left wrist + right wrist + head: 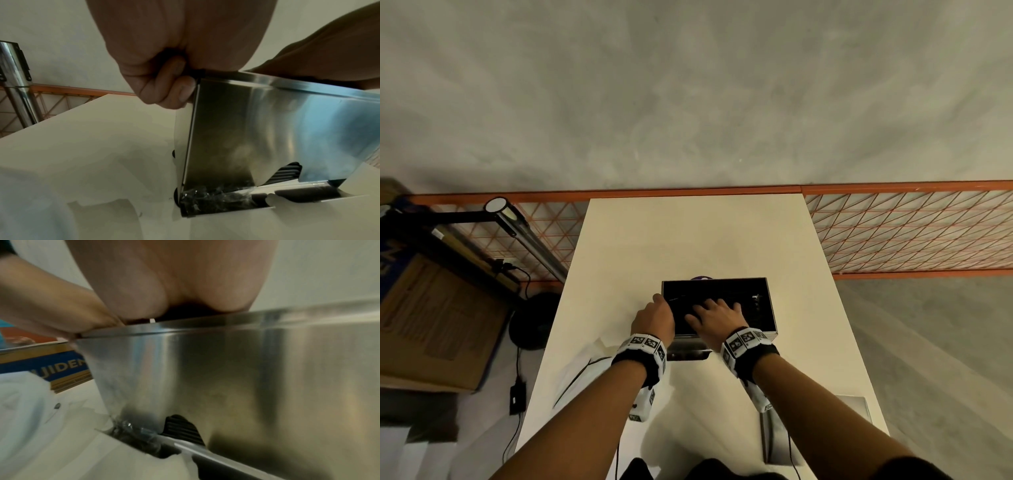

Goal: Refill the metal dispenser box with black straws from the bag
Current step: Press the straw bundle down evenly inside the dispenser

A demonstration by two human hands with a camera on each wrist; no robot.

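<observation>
The open-topped metal dispenser box [770, 308] stands mid-table, packed with black straws [705, 291]. My left hand [654, 317] grips its left top corner, fingers [170, 91] curled against the side wall [267, 129]. My right hand [717, 315] lies flat over the straws inside, fingers spread; the right wrist view gives only its palm [174, 288] above the rim [205, 324]. More straws [287, 172] show in the front slot, and wrapped ones [216, 199] lie in the bottom tray. The clear bag [585, 373] lies flat by my left wrist.
A flat metal piece [777, 431] lies on the white table [688, 240] near my right forearm. A cardboard box [438, 318], a metal tube [527, 236] and a cable adapter [517, 397] are off the left edge. Orange wire mesh [907, 233] lies behind.
</observation>
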